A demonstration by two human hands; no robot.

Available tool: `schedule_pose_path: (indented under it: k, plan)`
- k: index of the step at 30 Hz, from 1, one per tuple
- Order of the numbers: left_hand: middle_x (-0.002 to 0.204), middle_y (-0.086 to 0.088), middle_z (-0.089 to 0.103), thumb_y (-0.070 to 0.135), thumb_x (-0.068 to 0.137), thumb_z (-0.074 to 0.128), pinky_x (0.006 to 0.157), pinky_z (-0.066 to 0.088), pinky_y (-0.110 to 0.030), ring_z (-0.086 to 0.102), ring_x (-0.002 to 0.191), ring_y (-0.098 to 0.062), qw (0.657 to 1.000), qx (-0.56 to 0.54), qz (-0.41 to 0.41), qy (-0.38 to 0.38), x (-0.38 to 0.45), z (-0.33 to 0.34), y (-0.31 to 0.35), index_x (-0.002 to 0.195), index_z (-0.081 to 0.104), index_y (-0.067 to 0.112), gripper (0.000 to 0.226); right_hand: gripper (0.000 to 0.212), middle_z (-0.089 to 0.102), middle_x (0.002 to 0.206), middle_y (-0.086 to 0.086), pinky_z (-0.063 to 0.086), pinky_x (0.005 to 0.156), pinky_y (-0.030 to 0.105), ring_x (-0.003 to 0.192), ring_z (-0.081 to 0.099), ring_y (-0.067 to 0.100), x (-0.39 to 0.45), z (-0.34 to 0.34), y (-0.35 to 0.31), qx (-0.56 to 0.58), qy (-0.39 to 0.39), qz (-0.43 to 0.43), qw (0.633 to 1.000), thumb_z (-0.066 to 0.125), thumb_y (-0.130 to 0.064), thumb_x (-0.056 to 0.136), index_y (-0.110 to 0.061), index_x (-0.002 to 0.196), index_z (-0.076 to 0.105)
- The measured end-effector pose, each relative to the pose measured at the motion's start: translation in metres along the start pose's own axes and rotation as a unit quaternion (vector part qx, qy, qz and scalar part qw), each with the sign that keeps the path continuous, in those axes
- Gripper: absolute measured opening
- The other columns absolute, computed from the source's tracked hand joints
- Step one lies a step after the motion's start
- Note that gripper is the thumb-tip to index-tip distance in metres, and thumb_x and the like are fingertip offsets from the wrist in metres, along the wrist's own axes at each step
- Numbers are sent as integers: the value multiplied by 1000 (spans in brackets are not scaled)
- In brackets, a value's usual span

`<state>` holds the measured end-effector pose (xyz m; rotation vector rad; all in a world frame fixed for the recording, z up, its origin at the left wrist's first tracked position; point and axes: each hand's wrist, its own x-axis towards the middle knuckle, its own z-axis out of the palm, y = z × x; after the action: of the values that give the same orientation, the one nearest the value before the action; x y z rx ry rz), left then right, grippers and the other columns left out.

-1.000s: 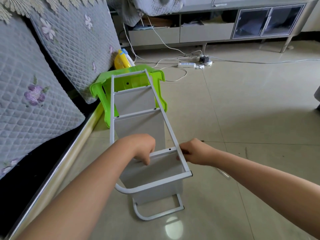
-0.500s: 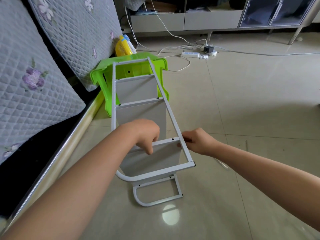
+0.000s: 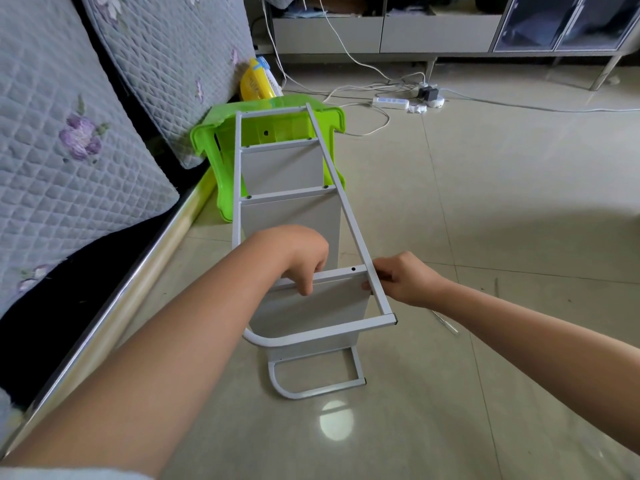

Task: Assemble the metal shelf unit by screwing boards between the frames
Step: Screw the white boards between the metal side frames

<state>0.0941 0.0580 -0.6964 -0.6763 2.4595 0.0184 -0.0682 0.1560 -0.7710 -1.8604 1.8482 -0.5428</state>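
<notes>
Presently my left hand (image 3: 300,258) grips the near crossbar (image 3: 337,273) of the shelf frame (image 3: 349,223) lying on the floor; my right hand (image 3: 403,278) pinches its right rail beside the near board (image 3: 311,313).

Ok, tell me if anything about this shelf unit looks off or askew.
The shelf unit lies on its side, far end against a tipped-over green stool. The crossbar by both hands, left and right, shows an empty screw hole. Nothing looks damaged.
</notes>
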Motion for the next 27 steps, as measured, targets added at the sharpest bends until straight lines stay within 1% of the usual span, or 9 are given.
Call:
schedule_pose_path:
  k: [7,13,15,17,18,19,21,25,27]
  plan:
    - [49,-3,33,19,74,65,46,21,-23,29,48,-19,1000,1,-3,-9,-2,-1,3,51,34,12,39,24,65,76,21,39,59,27,61,49,19,-3,-4,-6,-15,-23,9,1000,61,-18,87,5,90,65]
    - [47,-3,35,16,74,64,45,22,-23,30,46,-18,1000,2,-4,-15,-2,-3,3,50,34,11,38,24,63,74,20,41,60,29,61,47,21,-3,-7,-10,-7,-40,27,999,62,-18,87,6,87,63]
    - [48,-4,32,16,74,63,45,20,-24,27,47,-19,1000,5,-2,-8,-2,-2,2,49,32,11,40,21,61,73,13,40,57,22,62,47,18,-2,-12,-15,-6,-65,50,997,61,-17,87,4,90,63]
    - [49,-5,30,16,74,63,45,18,-24,25,48,-19,1000,4,1,-2,-3,1,0,50,30,11,41,15,58,73,0,38,55,9,68,51,15,1,-20,-23,-21,-111,76,991,59,-12,87,0,96,62]
    - [49,-5,29,17,75,62,45,18,-24,25,48,-18,1000,0,1,3,-3,3,-2,50,30,11,41,15,58,76,-4,41,59,7,74,54,16,3,-24,-27,-25,-138,87,986,54,-6,87,-2,100,61]
    - [49,-5,29,17,76,62,45,18,-25,25,48,-18,1000,-7,1,8,-4,4,-3,50,30,12,42,22,61,84,-4,46,66,11,81,58,19,4,-28,-31,-17,-166,100,981,49,-1,87,-5,107,58]
    - [50,-4,30,19,79,61,45,17,-26,25,47,-17,999,-27,-1,18,-8,9,-6,50,30,12,42,38,60,106,4,54,79,29,89,60,22,3,-30,-40,34,-192,134,972,39,4,87,-9,122,46]
    - [58,-4,40,22,84,54,49,23,-27,39,59,-22,996,-58,-20,63,-16,24,-8,59,38,12,31,48,56,102,15,54,83,42,85,60,29,1,-29,-53,187,-107,183,959,32,0,90,-15,135,27]
    - [74,-7,51,27,89,49,57,30,-27,46,73,-26,993,-65,-29,90,-20,31,-8,70,46,14,24,50,59,99,18,51,85,41,87,60,33,1,-29,-56,128,-96,152,975,38,-13,94,-21,140,21]
